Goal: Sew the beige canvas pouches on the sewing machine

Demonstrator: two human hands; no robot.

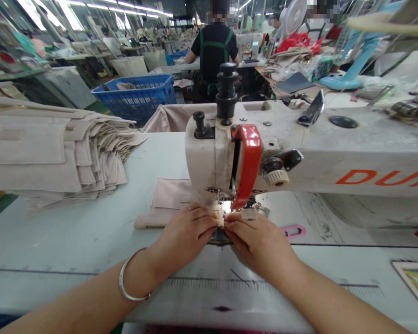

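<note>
A sewing machine (pixel 209 157) with a red thread guard stands before me, its lamp shining on the needle area. Beneath the needle lies a beige fabric piece (pixel 172 194), its flat part spreading left with a small tab on it. My left hand (pixel 191 227) pinches the piece's edge just left of the presser foot. Close on the other side, my right hand (pixel 254 232) has its fingers pressed together on the same edge, with a pale band round one finger. The fingertips nearly meet and hide much of the fabric there.
A tall stack of sewn beige pieces (pixel 97 162) sits at the table's left. A pink thread snipper (pixel 294 231) lies right of my hand. A ruler strip (pixel 209 282) runs along the front. Beyond are a blue crate (pixel 139 95) and a seated person (pixel 214 51).
</note>
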